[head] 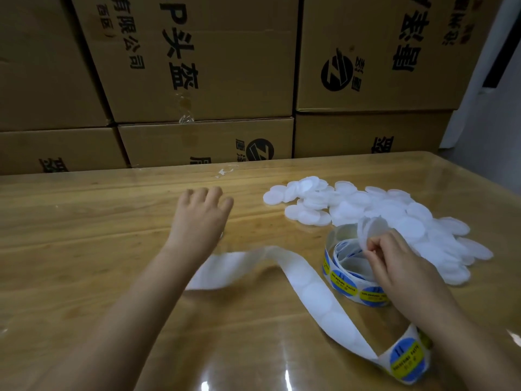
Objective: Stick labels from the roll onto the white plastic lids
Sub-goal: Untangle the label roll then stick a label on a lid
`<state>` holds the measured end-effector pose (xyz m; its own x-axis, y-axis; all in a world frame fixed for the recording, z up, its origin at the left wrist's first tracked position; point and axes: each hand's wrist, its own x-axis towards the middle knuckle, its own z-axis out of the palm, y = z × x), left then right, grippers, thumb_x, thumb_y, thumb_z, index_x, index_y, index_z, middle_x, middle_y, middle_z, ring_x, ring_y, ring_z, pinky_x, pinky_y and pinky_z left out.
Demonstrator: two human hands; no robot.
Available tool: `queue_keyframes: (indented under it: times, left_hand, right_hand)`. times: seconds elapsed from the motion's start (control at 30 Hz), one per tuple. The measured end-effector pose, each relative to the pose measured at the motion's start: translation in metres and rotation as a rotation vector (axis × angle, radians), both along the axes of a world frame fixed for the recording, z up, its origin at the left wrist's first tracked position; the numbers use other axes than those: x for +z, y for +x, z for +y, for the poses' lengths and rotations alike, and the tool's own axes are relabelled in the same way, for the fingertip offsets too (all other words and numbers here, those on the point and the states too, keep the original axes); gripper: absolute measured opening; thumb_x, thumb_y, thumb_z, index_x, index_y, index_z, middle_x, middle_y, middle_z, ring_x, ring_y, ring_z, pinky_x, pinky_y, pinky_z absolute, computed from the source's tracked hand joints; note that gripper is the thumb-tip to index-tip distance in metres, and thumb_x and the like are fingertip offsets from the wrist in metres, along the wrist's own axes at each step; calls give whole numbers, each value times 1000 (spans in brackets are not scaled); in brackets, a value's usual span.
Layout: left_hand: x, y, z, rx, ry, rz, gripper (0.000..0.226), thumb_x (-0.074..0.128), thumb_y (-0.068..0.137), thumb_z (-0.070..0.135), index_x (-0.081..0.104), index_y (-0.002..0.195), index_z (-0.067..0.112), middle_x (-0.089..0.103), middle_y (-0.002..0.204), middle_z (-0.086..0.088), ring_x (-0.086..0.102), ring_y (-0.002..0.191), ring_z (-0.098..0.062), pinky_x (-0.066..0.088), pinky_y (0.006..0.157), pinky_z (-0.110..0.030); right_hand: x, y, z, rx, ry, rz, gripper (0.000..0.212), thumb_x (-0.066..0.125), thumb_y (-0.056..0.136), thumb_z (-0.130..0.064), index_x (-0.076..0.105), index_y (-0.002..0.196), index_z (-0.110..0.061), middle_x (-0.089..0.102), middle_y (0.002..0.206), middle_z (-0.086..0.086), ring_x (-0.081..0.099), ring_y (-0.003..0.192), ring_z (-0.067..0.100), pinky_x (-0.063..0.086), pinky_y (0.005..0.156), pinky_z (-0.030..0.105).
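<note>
Left hand (200, 218) over table (84, 221), fingers loose, holding nothing. Right hand (394, 261) pinched a few white lids (372, 228) above label roll (345, 277); lid pile (408, 215) just behind

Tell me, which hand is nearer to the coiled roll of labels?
Right. The right hand sits over the label roll, pinching white lids above it; the left hand hovers open over the table, well off to the roll's left.

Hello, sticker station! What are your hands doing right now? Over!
Left hand open over the table, holding nothing. Right hand pinching white lids above label roll. Nothing blocking the lid pile. Over.
</note>
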<state>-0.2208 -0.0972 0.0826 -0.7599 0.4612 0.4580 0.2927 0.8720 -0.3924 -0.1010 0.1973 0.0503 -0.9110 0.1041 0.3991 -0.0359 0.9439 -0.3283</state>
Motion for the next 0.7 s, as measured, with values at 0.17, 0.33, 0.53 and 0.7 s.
queue_keyframes:
  times: [0.17,0.33,0.53,0.7]
  left_hand:
    - [-26,33,25,-611,52,-319,45,46,90,50,62,118,18,61,122,1,59,105,-21,43,91,-36]
    - [-42,56,42,-421,306,-815,90,50,72,76,21,146,34,29,150,15,31,132,-8,26,103,-24]
    - [5,93,61,-854,325,-756,48,55,77,19,58,123,33,46,140,18,37,128,-7,30,101,-34]
    - [-12,116,82,-576,-320,-318,32,39,92,35,56,116,22,58,122,-1,57,100,-25,37,95,-37]
  right_hand:
    - [3,4,6,-84,38,-14,11,49,95,-23,48,90,-13,49,88,3,54,61,29,43,52,39]
    - [-1,8,5,-77,3,-6,9,50,94,-20,48,89,-13,48,87,2,54,60,28,43,51,41]
    - [-5,7,7,-42,-90,53,9,51,94,-18,47,86,-16,49,82,1,53,60,21,43,50,40]
    - [-13,4,11,-68,-163,94,9,50,94,-18,47,86,-15,48,82,-1,51,64,17,44,55,41]
